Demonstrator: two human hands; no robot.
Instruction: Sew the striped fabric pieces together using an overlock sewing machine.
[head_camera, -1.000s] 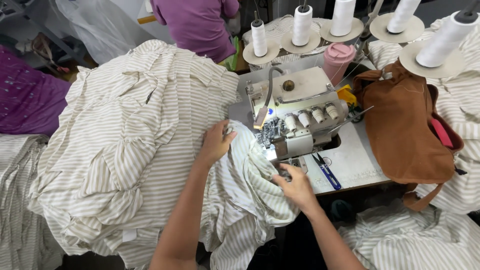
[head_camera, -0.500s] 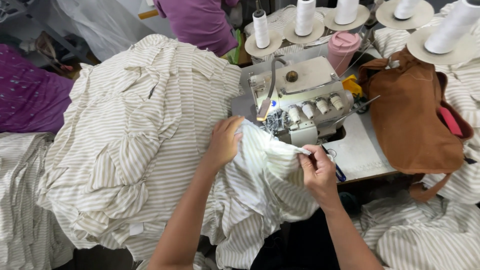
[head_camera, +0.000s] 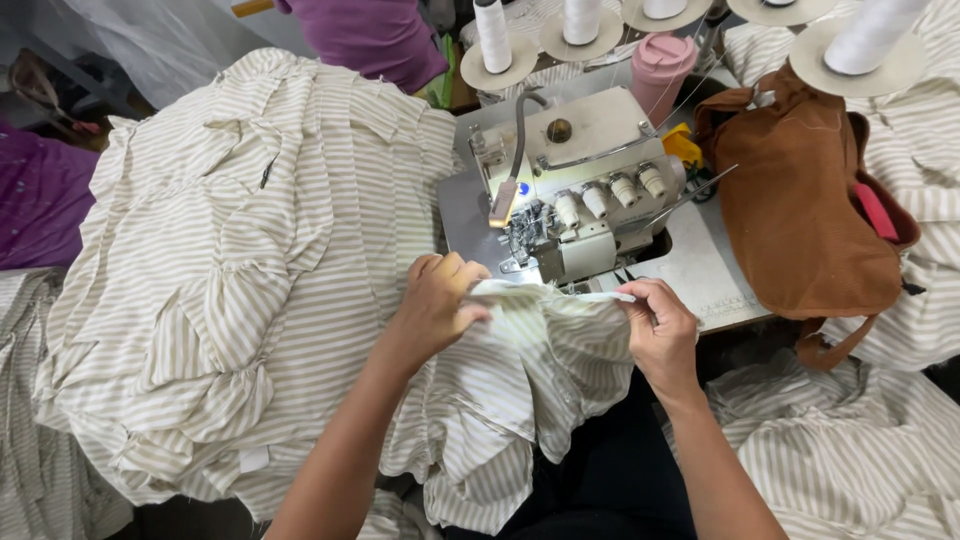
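Observation:
My left hand (head_camera: 437, 303) and my right hand (head_camera: 660, 330) each pinch one end of a seam edge of a beige-and-white striped garment piece (head_camera: 545, 365). The edge is stretched straight between them, just in front of the white overlock sewing machine (head_camera: 570, 185). The rest of the piece hangs down over my lap. Both hands sit slightly below the machine's needle area (head_camera: 530, 235).
A big heap of the same striped fabric (head_camera: 240, 270) covers the table to the left. A brown bag (head_camera: 810, 215) sits right of the machine. Thread cones (head_camera: 493, 38) and a pink cup (head_camera: 660, 70) stand behind it. A person in purple (head_camera: 370, 35) stands beyond the table.
My hands drew the striped piece away from the needle and pulled its edge taut between them. The left hand went from flat on the cloth to pinching it.

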